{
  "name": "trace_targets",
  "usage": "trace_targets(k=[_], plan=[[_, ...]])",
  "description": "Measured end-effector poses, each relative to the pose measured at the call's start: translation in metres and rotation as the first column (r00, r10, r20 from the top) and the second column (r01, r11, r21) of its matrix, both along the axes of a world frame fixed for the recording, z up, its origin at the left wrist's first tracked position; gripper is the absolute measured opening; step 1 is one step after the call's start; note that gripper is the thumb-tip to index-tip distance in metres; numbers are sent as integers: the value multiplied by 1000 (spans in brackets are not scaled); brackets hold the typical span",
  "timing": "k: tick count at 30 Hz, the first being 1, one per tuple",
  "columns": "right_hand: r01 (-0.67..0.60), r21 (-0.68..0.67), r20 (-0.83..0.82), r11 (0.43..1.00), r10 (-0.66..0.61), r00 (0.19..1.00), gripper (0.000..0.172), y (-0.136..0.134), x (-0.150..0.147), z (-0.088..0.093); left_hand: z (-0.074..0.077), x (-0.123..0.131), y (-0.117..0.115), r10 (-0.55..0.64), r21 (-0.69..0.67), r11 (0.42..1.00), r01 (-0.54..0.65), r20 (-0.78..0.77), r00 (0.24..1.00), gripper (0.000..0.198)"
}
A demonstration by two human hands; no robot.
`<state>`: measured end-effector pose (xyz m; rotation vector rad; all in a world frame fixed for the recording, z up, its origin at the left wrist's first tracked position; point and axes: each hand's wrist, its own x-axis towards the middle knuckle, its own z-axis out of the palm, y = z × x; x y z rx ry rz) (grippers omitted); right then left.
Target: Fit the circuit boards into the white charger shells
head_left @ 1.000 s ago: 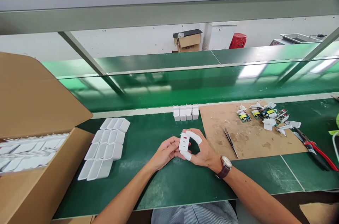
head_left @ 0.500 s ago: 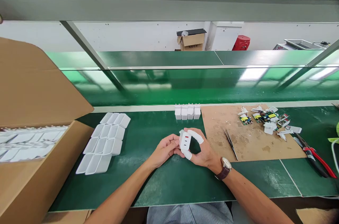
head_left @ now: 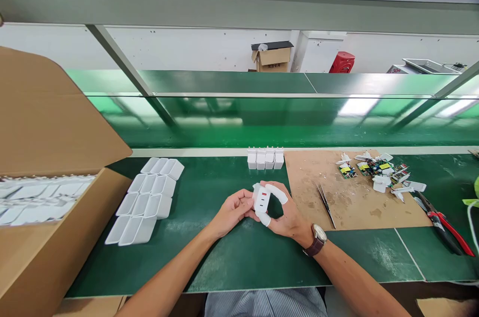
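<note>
Both hands meet over the middle of the green bench (head_left: 239,262), a little in from its near edge. The left hand (head_left: 232,212) curls in from the side, its fingertips pressed to a small white charger (head_left: 261,199). The right hand (head_left: 289,216) closes on it from the other side, the index finger arched over the top and the thumb under the bottom, both in white finger cots (head_left: 277,193). The charger is pinched upright between the two hands, clear of the bench, its port face with a red mark turned toward the person. A wristwatch (head_left: 318,238) sits on the right wrist.

Against half a second ago the hold is the same and the hands have barely moved.

Around them, a block of empty white shells (head_left: 147,199) lies toward the left, beside an open cardboard box (head_left: 48,237) at the left end. A short row of chargers (head_left: 265,158) stands at the far edge. To the right a brown cardboard sheet (head_left: 359,202) carries tweezers (head_left: 325,201) and a heap of circuit boards (head_left: 374,167); red-handled pliers (head_left: 447,224) lie past it. Nothing stands between the hands and any of these.
</note>
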<state>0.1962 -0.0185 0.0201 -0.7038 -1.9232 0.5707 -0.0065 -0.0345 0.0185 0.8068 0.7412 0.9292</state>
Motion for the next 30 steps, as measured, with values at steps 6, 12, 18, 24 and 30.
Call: trace_targets(k=[6,12,18,24,30], plan=[[-1,11,28,1000,0,1000,72,-3,-5,0,1,-6,-3,-23,56,998,24,-25,999,61],[-9,-49,2,999,9,1000,71,-5,-16,0,-2,-15,-7,-13,41,999,18,-103,995,56],[-24,-126,-13,992,23,1000,71,-5,-18,-4,-6,-18,-7,-13,32,999,17,-134,991,54],[-25,-153,0,988,26,1000,72,-2,-13,-7,-11,-15,-10,43,63,997,-35,-138,989,60],[-52,-153,129,987,72,989,72,-2,-11,-10,-14,-11,-12,114,167,984,-69,-276,954,97]])
